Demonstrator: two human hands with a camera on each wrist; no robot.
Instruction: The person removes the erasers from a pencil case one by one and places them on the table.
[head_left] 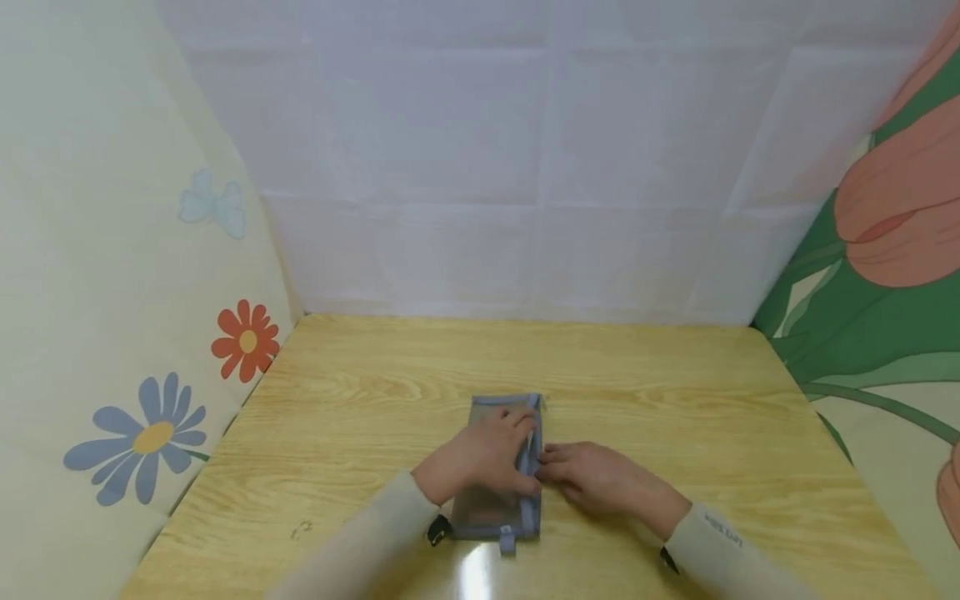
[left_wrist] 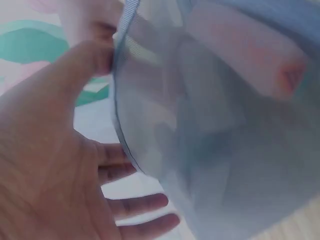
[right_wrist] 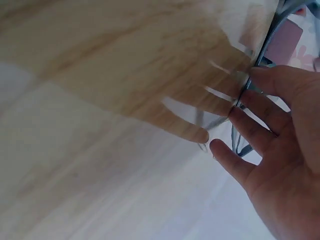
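Note:
A grey-blue zip pouch (head_left: 487, 508) with see-through sides and blue trim lies on the table. Its zip edge runs along the right side, and a small fabric tab sticks out at the near end. Through its side, a pale pink object with an orange-red end (left_wrist: 250, 50) shows in the left wrist view; its kind is unclear. My left hand (head_left: 491, 450) spans the pouch with fingers spread, thumb and fingertips touching the zip edge. From the right, my right hand (head_left: 596, 477) pinches that same edge between thumb and fingers. Whether it holds the zip pull cannot be made out.
The wood-grain table (head_left: 360, 400) extends around the pouch and reflects the right hand. A white cloth backdrop (head_left: 450, 167) hangs behind it. Flower-patterned cloths stand at the left (head_left: 112, 292) and right (head_left: 900, 333) sides.

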